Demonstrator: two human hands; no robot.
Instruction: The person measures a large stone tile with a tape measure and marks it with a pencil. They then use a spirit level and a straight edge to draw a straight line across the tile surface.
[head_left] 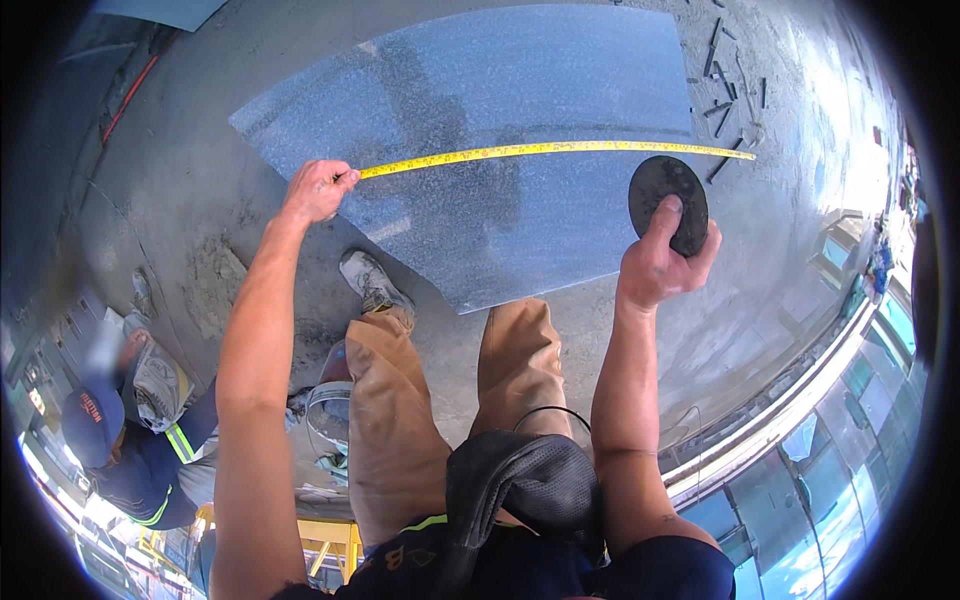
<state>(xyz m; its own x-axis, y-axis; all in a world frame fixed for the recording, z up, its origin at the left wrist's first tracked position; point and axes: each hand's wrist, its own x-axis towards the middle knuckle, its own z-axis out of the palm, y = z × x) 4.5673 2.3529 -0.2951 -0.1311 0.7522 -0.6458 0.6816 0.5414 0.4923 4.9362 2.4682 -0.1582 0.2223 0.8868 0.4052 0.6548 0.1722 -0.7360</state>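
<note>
A yellow measuring tape point(540, 150) stretches from left to right over a large grey-blue slab point(570, 80) on the ground. At the slab's left edge my left hand point(318, 190) is closed on the tape's left end, thumb and finger pinching it. The tape's right end reaches past the slab and shows no hand on it. My right hand point(662, 260) grips a flat black disc point(662, 185), thumb on its face and fingers behind. The disc is just below the tape, near the slab's right edge; I cannot tell whether they touch.
Several thin dark strips point(720, 100) lie beyond the slab's right edge. My shoe point(372, 280) stands by its near edge, with a bucket point(328, 410) beside my leg. At the lower left a person in a dark cap point(92, 415) is low down. Glass panels point(780, 500) line the lower right.
</note>
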